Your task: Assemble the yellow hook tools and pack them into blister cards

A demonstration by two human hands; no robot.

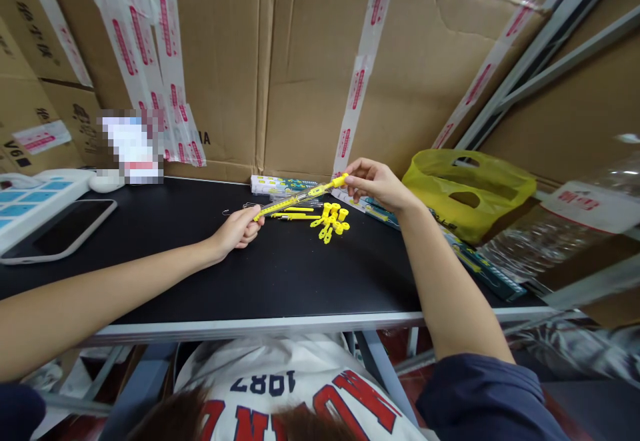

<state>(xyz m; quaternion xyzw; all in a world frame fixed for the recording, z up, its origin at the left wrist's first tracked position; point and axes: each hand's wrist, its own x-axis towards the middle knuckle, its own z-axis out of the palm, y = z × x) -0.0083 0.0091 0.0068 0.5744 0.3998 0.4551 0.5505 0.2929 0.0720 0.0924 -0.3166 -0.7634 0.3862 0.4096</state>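
Observation:
A slim yellow-and-clear tube slants across the space between my hands, over the black table. My left hand is closed round its lower left end. At its upper right end, the thumb and fingers of my right hand pinch a yellow end piece. Just below the tube, several small yellow plastic parts lie in a loose pile. Slim yellow rods rest on the table behind my left fingertips, partly hidden by the tube.
Printed long boxes lie at the back, with more along the right. A yellow plastic bag and a large clear bottle stand right. At left are a phone and a white-and-blue device. Cardboard walls the back.

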